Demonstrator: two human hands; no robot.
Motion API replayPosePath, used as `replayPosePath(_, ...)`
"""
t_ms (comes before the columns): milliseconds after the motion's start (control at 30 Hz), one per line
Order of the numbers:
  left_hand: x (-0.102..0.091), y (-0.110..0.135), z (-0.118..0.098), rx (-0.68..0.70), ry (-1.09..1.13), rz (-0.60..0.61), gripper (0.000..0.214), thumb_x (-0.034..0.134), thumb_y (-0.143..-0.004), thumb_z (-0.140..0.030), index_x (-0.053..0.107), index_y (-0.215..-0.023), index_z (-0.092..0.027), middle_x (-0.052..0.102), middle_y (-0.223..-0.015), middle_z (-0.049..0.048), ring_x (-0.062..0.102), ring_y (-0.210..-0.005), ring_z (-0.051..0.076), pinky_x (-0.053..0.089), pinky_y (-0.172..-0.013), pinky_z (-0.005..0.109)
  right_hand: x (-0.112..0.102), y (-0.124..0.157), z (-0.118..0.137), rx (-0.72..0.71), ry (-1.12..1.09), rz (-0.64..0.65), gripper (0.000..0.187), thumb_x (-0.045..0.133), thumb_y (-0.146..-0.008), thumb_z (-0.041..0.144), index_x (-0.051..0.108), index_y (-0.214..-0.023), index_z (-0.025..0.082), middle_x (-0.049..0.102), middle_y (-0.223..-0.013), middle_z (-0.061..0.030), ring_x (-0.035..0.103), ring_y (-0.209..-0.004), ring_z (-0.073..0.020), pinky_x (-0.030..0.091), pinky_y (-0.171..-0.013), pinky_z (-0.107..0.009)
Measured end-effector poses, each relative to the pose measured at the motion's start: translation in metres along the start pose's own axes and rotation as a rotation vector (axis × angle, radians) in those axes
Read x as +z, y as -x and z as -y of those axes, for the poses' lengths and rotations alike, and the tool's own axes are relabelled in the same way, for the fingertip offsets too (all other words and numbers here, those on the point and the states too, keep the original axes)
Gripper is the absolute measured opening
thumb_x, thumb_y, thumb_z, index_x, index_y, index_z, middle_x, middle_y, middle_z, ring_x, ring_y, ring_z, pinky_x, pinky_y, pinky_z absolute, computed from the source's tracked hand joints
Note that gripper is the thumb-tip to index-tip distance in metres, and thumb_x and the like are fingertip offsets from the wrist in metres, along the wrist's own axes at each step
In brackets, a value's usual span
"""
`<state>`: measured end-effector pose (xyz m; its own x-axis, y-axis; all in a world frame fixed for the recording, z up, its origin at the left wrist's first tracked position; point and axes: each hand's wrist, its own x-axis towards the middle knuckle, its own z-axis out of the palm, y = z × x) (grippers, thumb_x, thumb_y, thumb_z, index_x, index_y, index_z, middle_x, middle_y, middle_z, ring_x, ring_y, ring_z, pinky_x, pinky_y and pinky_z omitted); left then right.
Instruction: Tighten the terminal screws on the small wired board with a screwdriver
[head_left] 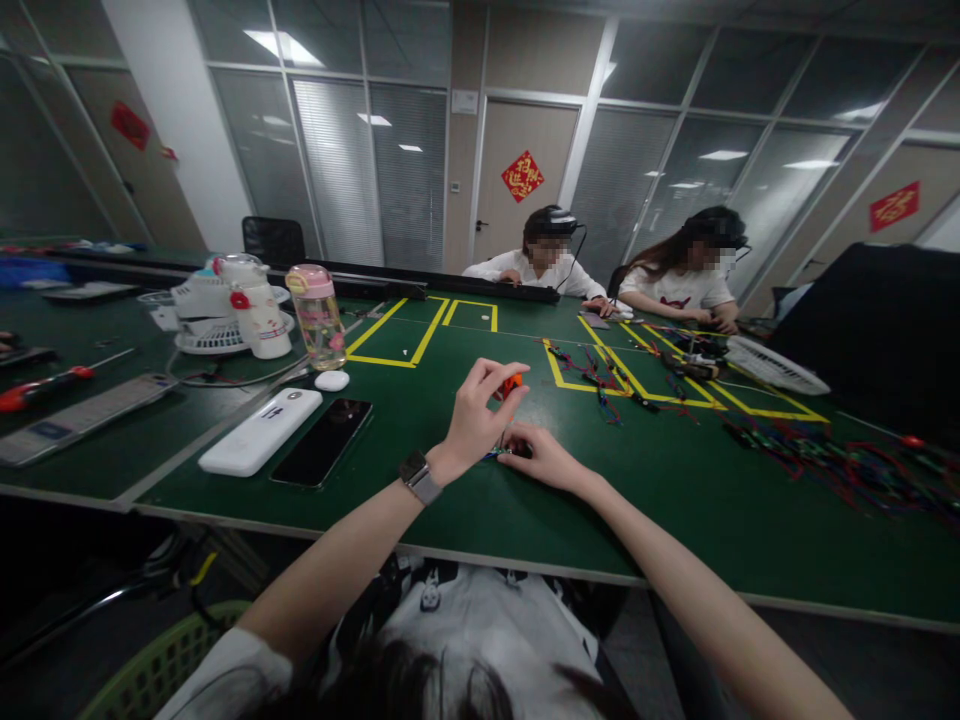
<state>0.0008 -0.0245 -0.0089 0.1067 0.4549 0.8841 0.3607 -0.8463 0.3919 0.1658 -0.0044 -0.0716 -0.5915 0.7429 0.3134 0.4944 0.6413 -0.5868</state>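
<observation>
My left hand (480,408), with a watch on its wrist, is closed around the orange-red handle of a screwdriver (511,384). Its thin shaft points down toward the tabletop. Just below, my right hand (546,456) rests on the green table (450,510), fingers curled against a small part with wires (495,454), perhaps a circuit board. Most of that part is covered by my fingers. Whether the screwdriver tip touches it I cannot tell.
To the left lie a white power bank (261,432), a black phone (322,442) and a white earbud case (332,381), with bottles (319,320) behind. Wired boards (847,460) pile up at right. Two people (551,255) sit opposite. Yellow tape (382,362) marks the table.
</observation>
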Motion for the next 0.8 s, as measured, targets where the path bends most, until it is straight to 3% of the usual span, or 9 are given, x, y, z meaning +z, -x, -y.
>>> replayPosePath(100, -0.0002, 0.0004, 0.0008, -0.007, 0.011, 0.003, 0.020, 0.054, -0.094, -0.024, 0.062, -0.112, -0.021, 0.055, -0.094, 0.0034, 0.056, -0.082, 0.014, 0.049, -0.072, 0.025, -0.0002, -0.0001, -0.0004, 0.001, -0.007, 0.000, 0.006, 0.065, -0.080, 0.021, 0.061, -0.082, 0.017, 0.056, -0.073, 0.0005, 0.049, -0.065, -0.0136, 0.039, -0.062, -0.026)
replayPosePath(300, -0.0011, 0.0004, -0.0002, -0.013, 0.070, 0.013, 0.027, 0.040, -0.099, -0.016, 0.060, -0.117, -0.020, 0.063, -0.112, 0.0067, 0.059, -0.104, 0.017, 0.047, -0.090, 0.031, 0.0004, -0.0005, -0.0010, -0.003, 0.002, -0.006, 0.007, 0.066, -0.080, 0.021, 0.062, -0.082, 0.017, 0.056, -0.073, 0.0001, 0.050, -0.066, -0.0136, 0.039, -0.063, -0.026)
replayPosePath(633, 0.0004, 0.0000, 0.0026, -0.007, 0.018, -0.053, 0.016, 0.062, -0.089, -0.022, 0.065, -0.105, -0.021, 0.057, -0.092, 0.0024, 0.056, -0.080, 0.013, 0.049, -0.071, 0.024, 0.0011, 0.0001, -0.0011, -0.006, -0.004, -0.008, 0.007, 0.066, -0.080, 0.022, 0.061, -0.082, 0.017, 0.055, -0.072, 0.0009, 0.049, -0.065, -0.0133, 0.039, -0.062, -0.025)
replayPosePath(800, 0.0002, 0.0014, 0.0023, -0.032, 0.063, -0.018, 0.022, 0.046, -0.097, -0.019, 0.063, -0.112, -0.022, 0.061, -0.104, 0.0052, 0.059, -0.097, 0.016, 0.049, -0.084, 0.029, 0.0008, 0.0002, 0.0004, 0.007, -0.001, -0.012, 0.006, 0.066, -0.079, 0.020, 0.062, -0.081, 0.016, 0.055, -0.071, 0.0006, 0.049, -0.065, -0.0136, 0.039, -0.062, -0.026)
